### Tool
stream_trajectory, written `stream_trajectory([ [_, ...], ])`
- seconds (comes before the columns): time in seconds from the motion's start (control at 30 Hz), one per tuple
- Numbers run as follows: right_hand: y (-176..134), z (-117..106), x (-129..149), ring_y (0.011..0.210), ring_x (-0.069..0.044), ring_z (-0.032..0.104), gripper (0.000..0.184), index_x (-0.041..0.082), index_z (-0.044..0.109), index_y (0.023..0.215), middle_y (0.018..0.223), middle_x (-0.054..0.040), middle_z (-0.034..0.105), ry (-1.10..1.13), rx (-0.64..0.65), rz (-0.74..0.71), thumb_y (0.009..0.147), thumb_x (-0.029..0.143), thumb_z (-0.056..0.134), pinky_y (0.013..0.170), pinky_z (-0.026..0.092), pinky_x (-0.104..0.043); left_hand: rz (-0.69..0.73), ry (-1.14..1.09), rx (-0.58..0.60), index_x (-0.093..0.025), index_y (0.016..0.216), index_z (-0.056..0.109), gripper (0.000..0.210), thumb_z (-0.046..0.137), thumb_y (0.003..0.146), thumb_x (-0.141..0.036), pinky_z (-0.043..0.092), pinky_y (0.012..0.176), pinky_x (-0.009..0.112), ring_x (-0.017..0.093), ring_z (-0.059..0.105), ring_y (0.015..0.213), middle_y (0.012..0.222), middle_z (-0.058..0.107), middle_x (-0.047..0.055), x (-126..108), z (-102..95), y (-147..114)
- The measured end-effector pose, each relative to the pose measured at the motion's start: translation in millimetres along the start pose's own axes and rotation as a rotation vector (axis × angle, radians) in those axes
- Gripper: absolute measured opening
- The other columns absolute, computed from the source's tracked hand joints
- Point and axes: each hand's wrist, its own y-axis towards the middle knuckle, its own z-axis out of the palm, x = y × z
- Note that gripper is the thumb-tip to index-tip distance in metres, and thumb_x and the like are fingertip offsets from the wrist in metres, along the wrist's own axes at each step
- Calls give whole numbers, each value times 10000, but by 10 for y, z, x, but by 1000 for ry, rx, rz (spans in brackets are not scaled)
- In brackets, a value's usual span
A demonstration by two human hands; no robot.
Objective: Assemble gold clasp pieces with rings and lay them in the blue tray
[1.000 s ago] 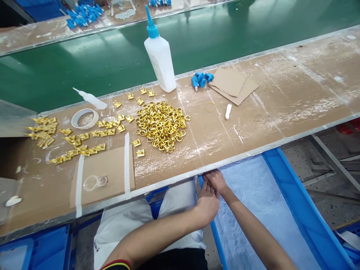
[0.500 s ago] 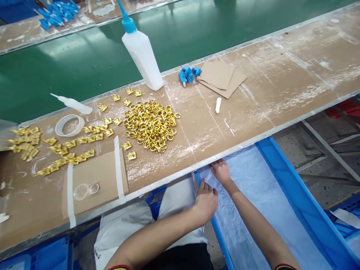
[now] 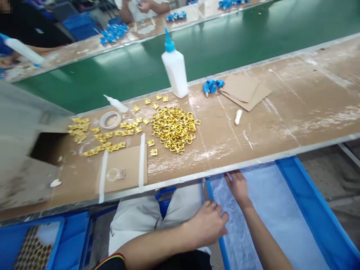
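Note:
My left hand (image 3: 209, 223) hovers over the left rim of a blue tray (image 3: 317, 210), its fingers loosely bent and somewhat apart, holding nothing that shows. Farther in, my right hand (image 3: 237, 185) reaches to the tray's far end beside the table edge. Its fingers are apart and lie near or on the thin pale sheet (image 3: 270, 195) lining the tray; the fingertips are partly hidden by the table edge. On the table above lies a heap of gold rings (image 3: 174, 129). Left of it are rows of small gold square pieces (image 3: 104, 148).
A white squeeze bottle (image 3: 176, 73), a smaller bottle (image 3: 118, 105), a tape roll (image 3: 110, 120), blue parts (image 3: 212, 86) and cardboard pieces (image 3: 246, 90) stand or lie on the table. A taped cardboard pad (image 3: 123, 163) sits at its front edge. Across the green belt (image 3: 225, 48), people work.
The view has swung left, bringing in a grey panel, a tray at lower left and people opposite. My left hand has drawn back toward me; my right hand stays at the tray's far end.

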Motion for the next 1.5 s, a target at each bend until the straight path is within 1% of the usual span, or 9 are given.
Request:
stream_trajectory([
  [0.13,-61,-448,158,675,-200,697,174,210,661,956,818,-62,739,47,-281,-33,1043,283,530,607,542,-310,-14,-319,-124,-232,1198,665,283,557,1012,-416,542,883,287,198,713,986,1078,762,58,114,-412,-865],
  [0.23,-26,-737,431,629,-163,680,104,219,662,933,789,-38,741,65,-354,-48,1011,216,594,560,502,-280,-224,-440,-457,-230,1146,705,255,504,1034,-340,547,876,262,178,718,974,1053,771,62,387,-668,-1607],
  [0.37,280,-1005,925,580,-155,659,103,246,674,970,782,-23,746,128,-321,-211,1017,241,582,579,509,-290,-660,-231,-863,-195,1069,706,253,498,1001,-323,576,825,313,200,708,863,973,750,72,1085,-836,-2458],
  [0.5,976,-1028,1549,535,-144,618,145,242,657,1072,788,-13,727,333,-135,-264,1025,325,548,549,520,-272,-927,-116,-860,-162,1156,684,291,573,889,-192,585,892,397,242,707,916,1067,697,100,1901,-895,-2977],
  [0.67,2080,-528,2724,809,-182,714,215,218,674,1164,1063,-72,734,216,432,-367,972,206,579,753,560,-300,-883,-113,-833,-188,1193,692,380,674,822,-111,519,1056,441,286,672,1132,1185,667,109,2556,-1000,-3089],
  [0.77,2520,-118,3358,932,-202,711,290,203,697,1193,1159,-99,701,122,542,-376,907,151,684,853,528,-304,-790,-144,-807,-216,1146,724,365,730,801,-97,507,1079,407,273,659,1176,1212,687,90,2764,-1027,-3009],
  [0.87,2690,180,3717,1042,-236,692,315,182,730,1167,1128,-111,699,46,625,-379,862,107,732,890,500,-294,-723,-170,-794,-220,1075,757,305,744,800,-91,518,1058,393,268,671,1144,1154,715,82,2921,-1015,-2962],
  [1.13,2672,407,3792,1061,-268,684,190,165,777,1058,1066,-127,716,-59,718,-369,907,108,677,864,475,-288,-644,-191,-812,-209,976,799,164,719,851,-139,548,941,355,236,693,974,990,699,66,3182,-914,-2996],
  [1.5,2647,406,3766,797,-196,696,154,174,797,855,850,-66,716,-1,597,-419,905,89,678,708,465,-256,-657,-117,-933,-190,669,713,191,737,812,-66,537,749,268,178,675,773,764,673,19,3071,-995,-3073],
])
